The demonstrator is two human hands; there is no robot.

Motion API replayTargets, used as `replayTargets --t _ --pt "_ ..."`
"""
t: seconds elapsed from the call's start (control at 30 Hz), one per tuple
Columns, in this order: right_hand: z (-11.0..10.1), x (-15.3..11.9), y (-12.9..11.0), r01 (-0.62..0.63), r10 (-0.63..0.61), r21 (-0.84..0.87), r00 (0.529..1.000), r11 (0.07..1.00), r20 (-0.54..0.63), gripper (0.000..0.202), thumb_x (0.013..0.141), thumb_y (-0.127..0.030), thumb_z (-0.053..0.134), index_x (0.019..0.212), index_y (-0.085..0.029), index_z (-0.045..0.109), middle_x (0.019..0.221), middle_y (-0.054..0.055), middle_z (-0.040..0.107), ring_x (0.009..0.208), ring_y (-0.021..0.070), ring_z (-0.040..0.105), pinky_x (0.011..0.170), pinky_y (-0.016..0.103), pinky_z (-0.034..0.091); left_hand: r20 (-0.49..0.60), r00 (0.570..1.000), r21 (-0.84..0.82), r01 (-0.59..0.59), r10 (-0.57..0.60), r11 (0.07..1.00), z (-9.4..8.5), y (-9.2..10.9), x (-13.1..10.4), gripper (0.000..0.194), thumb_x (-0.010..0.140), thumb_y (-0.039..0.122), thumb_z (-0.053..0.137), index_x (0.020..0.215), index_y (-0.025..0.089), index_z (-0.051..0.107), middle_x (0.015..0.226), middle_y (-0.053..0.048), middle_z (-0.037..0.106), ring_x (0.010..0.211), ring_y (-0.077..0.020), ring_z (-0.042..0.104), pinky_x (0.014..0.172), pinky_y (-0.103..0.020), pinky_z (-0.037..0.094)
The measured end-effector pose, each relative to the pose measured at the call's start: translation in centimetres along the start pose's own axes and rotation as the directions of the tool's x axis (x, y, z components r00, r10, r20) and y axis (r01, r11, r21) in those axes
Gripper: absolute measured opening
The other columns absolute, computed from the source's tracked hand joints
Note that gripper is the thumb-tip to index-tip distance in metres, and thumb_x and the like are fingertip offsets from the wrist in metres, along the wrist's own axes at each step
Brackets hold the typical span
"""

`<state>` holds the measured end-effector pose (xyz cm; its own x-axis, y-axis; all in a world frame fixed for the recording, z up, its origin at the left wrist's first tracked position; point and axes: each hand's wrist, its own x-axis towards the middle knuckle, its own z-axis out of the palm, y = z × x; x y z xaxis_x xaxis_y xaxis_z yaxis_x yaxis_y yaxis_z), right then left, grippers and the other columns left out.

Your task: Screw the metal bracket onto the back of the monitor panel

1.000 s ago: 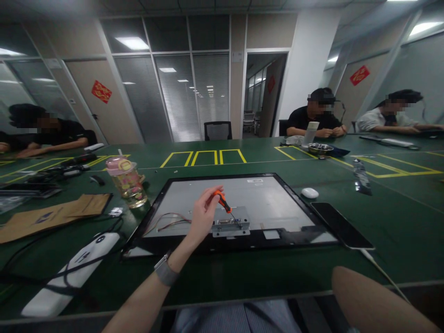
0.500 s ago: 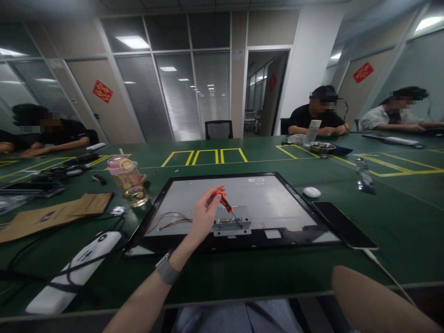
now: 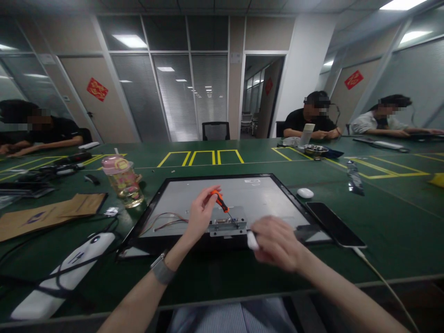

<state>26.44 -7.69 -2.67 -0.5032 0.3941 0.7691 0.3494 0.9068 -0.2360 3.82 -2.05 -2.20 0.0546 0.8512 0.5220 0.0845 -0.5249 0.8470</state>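
Observation:
My left hand (image 3: 200,212), with a watch (image 3: 162,269) on its wrist, is closed on the handle of an orange-and-black screwdriver (image 3: 221,202). Its shaft slants down to a metal bracket (image 3: 228,225) near the front edge of a flat display panel (image 3: 270,201). Thin brown wires (image 3: 166,220) run across the panel to the left of the bracket. Just right of the bracket, over the panel's front edge, my right hand (image 3: 277,243) is curled and smeared by motion. A small white object (image 3: 252,240) shows at its fingertips, too blurred to name.
A phone (image 3: 335,225) on a cable and a white rounded case (image 3: 305,193) lie to the right. On the left are a pink-lidded cup (image 3: 123,180), a paper bag (image 3: 52,215) and a long white device (image 3: 65,275) with black straps. Several people sit across the table.
My right hand has come in from the lower right to beside the bracket, with the small white object in it. The left hand and screwdriver hold their place on the bracket.

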Motion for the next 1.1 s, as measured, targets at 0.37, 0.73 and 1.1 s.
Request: replayTargets --t 0.37,0.73,1.1 --pt "-0.3 -0.5 6.8 -0.833 0.125 0.528 0.549 0.166 0.827 0.022 0.073 -0.028 0.074 0.069 -0.01 0.06 0.072 0.007 0.07 0.065 0.0161 0.068 0.06 0.026 0.053 -0.022 1.0 0.012 0.022 -0.021 1.0 -0.1 0.0 0.1 0.028 0.087 0.03 0.052 0.109 0.017 0.063 0.106 -0.008 0.067 0.095 -0.0169 0.065 0.09 -0.031 0.048" --pt "-0.4 -1.7 9.5 -0.922 -0.005 0.38 0.381 0.072 0.925 0.024 0.071 -0.029 0.075 0.071 -0.009 0.062 0.069 0.005 0.069 0.051 0.013 0.064 0.042 0.019 0.051 -0.029 0.983 0.055 -0.181 0.182 0.982 0.4 -0.2 -0.6 0.018 0.08 0.027 0.063 0.095 0.019 0.069 0.093 -0.005 0.061 0.088 -0.0157 0.06 0.081 -0.029 0.05" --pt "-0.1 -0.8 9.3 -0.788 0.249 0.581 0.616 0.203 0.748 0.023 0.069 -0.022 0.071 0.058 -0.012 0.054 0.063 0.001 0.064 0.051 0.007 0.054 0.047 0.017 0.039 0.061 0.998 -0.113 -0.003 0.01 0.994 0.3 -0.1 -0.6 0.032 0.089 0.03 0.049 0.119 0.018 0.057 0.111 -0.009 0.061 0.1 -0.0179 0.061 0.091 -0.032 0.047"
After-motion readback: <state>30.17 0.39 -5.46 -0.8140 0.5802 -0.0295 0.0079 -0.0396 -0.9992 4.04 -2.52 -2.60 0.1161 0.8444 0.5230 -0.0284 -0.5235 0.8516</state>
